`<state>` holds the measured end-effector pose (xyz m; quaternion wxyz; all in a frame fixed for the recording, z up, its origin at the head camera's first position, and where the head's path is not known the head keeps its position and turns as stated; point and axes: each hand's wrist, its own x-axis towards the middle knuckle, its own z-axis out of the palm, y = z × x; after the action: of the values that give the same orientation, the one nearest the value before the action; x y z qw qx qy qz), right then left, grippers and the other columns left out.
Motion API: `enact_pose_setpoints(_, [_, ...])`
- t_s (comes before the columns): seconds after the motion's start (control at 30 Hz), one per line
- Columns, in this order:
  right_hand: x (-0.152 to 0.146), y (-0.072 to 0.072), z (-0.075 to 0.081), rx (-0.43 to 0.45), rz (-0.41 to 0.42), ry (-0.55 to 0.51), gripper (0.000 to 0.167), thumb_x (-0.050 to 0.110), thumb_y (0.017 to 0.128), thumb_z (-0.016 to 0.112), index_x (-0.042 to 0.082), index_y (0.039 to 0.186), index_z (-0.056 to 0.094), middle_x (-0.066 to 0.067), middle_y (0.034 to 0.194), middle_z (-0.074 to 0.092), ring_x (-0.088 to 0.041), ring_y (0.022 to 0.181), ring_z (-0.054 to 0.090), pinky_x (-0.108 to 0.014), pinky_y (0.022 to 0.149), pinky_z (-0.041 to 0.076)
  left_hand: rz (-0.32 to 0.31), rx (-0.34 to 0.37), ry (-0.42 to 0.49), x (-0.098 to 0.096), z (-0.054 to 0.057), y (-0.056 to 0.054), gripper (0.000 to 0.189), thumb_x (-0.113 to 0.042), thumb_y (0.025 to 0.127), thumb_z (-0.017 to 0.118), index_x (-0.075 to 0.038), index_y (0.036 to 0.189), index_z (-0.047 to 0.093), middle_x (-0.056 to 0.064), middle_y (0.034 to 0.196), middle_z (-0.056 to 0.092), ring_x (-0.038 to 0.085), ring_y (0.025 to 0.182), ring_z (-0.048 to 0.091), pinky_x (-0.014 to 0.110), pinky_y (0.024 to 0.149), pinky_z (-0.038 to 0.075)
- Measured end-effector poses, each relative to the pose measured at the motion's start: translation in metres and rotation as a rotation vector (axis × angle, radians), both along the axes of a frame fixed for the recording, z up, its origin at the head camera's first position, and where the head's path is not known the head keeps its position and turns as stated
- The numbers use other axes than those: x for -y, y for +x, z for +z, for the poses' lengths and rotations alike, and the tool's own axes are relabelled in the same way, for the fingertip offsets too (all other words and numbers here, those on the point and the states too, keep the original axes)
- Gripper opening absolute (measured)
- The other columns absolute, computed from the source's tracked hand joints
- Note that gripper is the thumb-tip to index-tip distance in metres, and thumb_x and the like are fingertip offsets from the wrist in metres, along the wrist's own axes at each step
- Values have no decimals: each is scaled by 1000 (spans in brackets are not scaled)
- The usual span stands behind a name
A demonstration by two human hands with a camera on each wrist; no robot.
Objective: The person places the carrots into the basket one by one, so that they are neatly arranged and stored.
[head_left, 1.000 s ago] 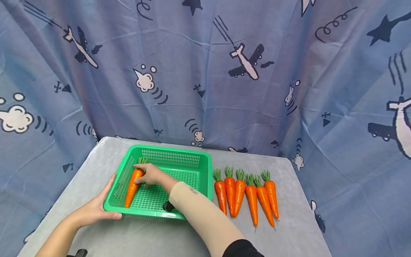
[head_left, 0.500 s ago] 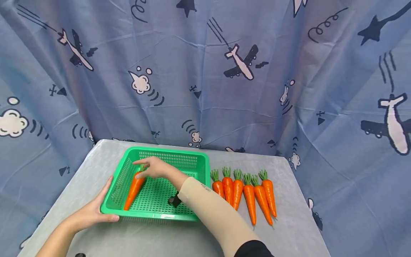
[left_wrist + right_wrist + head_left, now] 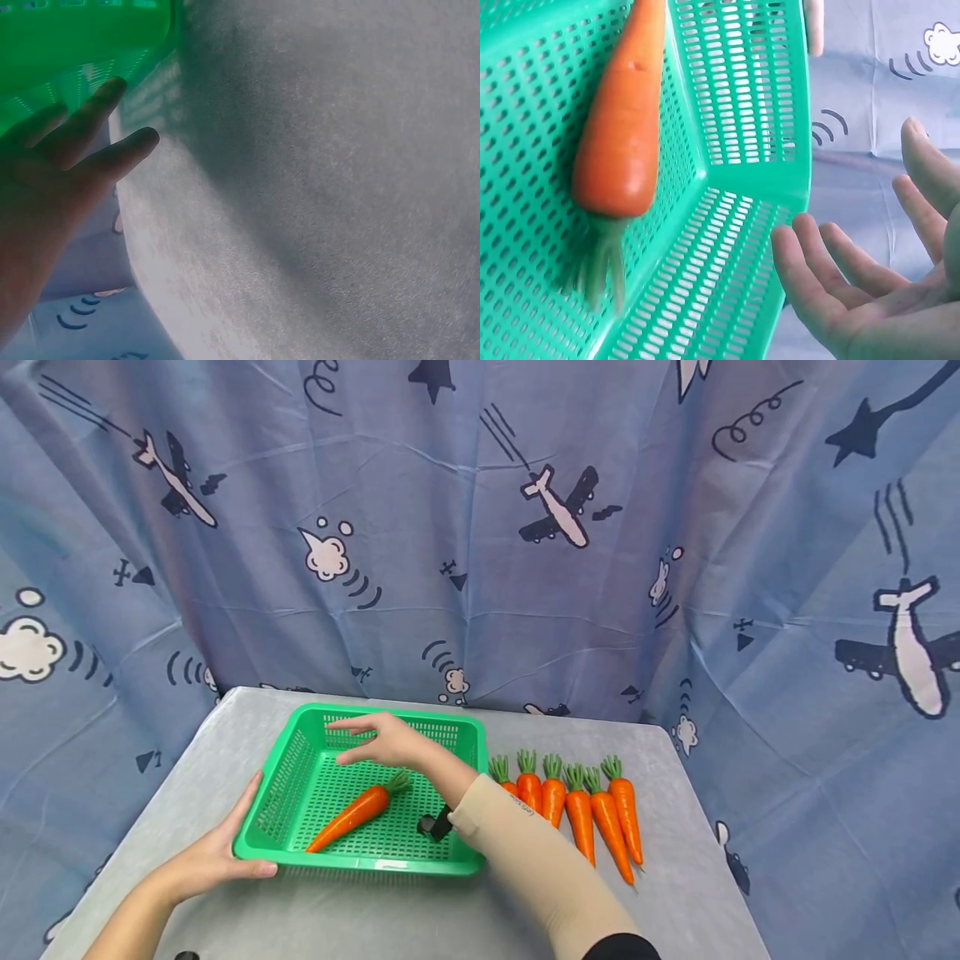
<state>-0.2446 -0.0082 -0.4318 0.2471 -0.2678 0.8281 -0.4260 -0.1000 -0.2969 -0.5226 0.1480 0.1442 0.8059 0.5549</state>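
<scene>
A single orange carrot (image 3: 355,817) with a green leafy top lies slantwise on the floor of the green plastic basket (image 3: 375,863). Above it, toward the basket's back, my right hand (image 3: 393,740) hovers with fingers spread and nothing held. The right wrist view has that hand (image 3: 870,296) apart from the carrot (image 3: 622,150), over the basket's wall. At the near left corner of the basket rests my left hand (image 3: 212,853), thumb along the front and a finger up the left side. In the left wrist view its fingers (image 3: 86,120) look straight and spread by the basket wall.
Several carrots (image 3: 612,827) lie side by side on the grey-white table (image 3: 675,893), right of the basket, partly hidden behind my right forearm. A blue printed curtain (image 3: 480,568) hangs behind and at the sides.
My right hand has let go of the carrot and drawn up and to the right. The carrot has swung, its leafy top shifting rightward. The left hand stays at the corner.
</scene>
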Motion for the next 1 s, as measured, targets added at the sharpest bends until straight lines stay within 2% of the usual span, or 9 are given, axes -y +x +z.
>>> enact_pose_setpoints(0.13, [-11, 0, 1, 26, -28, -15, 58, 33, 86, 81, 36, 141, 60, -3, 144, 57, -22, 118, 64, -38, 92, 54, 4, -5, -18, 1, 0, 1, 127, -4, 83, 80, -28, 161, -19, 32, 163, -9, 3, 116, 53, 16, 88, 45])
enact_pose_setpoints(0.27, [-18, 2, -2, 122, -70, -79, 58, 26, 86, 81, 36, 140, 61, -8, 145, 56, -23, 110, 67, -45, 86, 57, 5, -12, -23, 2, 0, 2, 126, -5, 83, 79, -25, 161, -18, 30, 164, -8, -2, 117, 49, 17, 87, 45])
enact_pose_setpoints(0.33, [-19, 4, -4, 173, -87, -113, 57, 22, 87, 81, 36, 139, 62, -10, 146, 54, -24, 110, 67, -47, 87, 57, 11, -30, -30, 2, -1, 2, 126, -5, 82, 80, -24, 161, -16, 30, 164, -7, -6, 119, 45, 16, 88, 44])
enact_pose_setpoints(0.5, [-21, 9, -13, 265, -127, -147, 56, 16, 87, 80, 34, 137, 64, -15, 143, 54, -37, 111, 67, -53, 90, 55, 16, -57, -41, 1, -2, 2, 126, -6, 81, 81, -23, 162, -15, 30, 165, -6, -12, 120, 39, 14, 90, 42])
enact_pose_setpoints(0.7, [-24, 17, -25, 369, -118, -79, 54, 9, 87, 79, 29, 135, 66, -21, 136, 59, -40, 108, 67, -51, 82, 58, 18, -52, -50, 1, -1, 2, 126, -6, 82, 81, -25, 162, -15, 30, 165, -5, -10, 118, 39, 15, 89, 42])
enact_pose_setpoints(0.8, [-27, 20, -30, 403, -97, -13, 54, 7, 87, 78, 25, 137, 65, -23, 142, 54, -38, 108, 67, -49, 76, 59, 19, -68, -55, 1, 0, 3, 126, -6, 81, 81, -25, 162, -14, 30, 164, -4, -10, 118, 40, 14, 90, 41])
enact_pose_setpoints(0.93, [-30, 21, -37, 459, -106, 48, 63, 6, 87, 78, 20, 144, 58, -23, 152, 45, -40, 110, 66, -49, 72, 59, 18, -83, -57, 0, 0, 3, 127, -7, 80, 82, -25, 162, -13, 30, 164, -1, -7, 117, 43, 14, 89, 41])
enact_pose_setpoints(1.0, [-30, 20, -40, 484, -115, 58, 70, 6, 86, 79, 17, 149, 52, -25, 149, 47, -44, 111, 65, -50, 72, 59, 17, -80, -57, 0, 0, 3, 127, -7, 81, 82, -25, 162, -14, 31, 164, 0, -4, 116, 45, 14, 89, 42])
